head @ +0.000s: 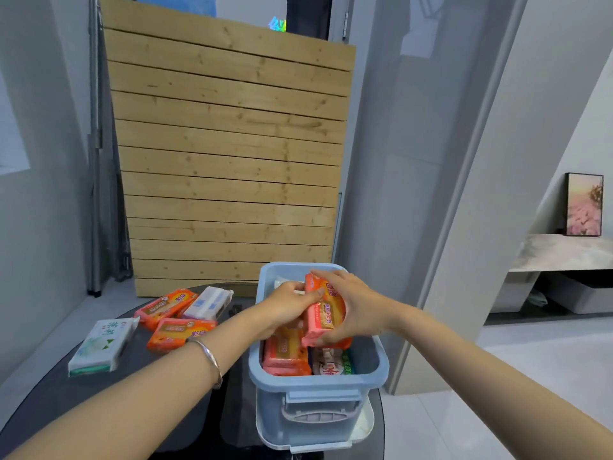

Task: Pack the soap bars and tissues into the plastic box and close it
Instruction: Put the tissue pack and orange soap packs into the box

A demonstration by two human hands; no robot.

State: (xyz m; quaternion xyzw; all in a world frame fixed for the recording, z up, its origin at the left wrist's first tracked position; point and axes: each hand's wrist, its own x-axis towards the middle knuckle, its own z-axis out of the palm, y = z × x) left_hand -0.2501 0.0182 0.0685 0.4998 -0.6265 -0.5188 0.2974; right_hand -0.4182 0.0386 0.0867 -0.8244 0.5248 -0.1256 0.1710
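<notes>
A light blue plastic box (378,363) stands open on the dark table, on top of its white lid (365,429). Over the box, my left hand (288,307) and my right hand (355,303) both grip one orange soap bar (323,318), held tilted. Inside the box lie another orange soap bar (287,356) and a white tissue pack with red print (331,363). Left of the box on the table lie two orange soap bars (166,305) (179,332), a white-and-blue tissue pack (210,303) and a white-and-green tissue pack (101,346).
The dark round table (46,403) ends just right of the box. A slatted wooden panel (229,161) leans against the wall behind it. A grey pillar (414,194) stands to the right, with a low shelf and a framed picture (584,204) beyond.
</notes>
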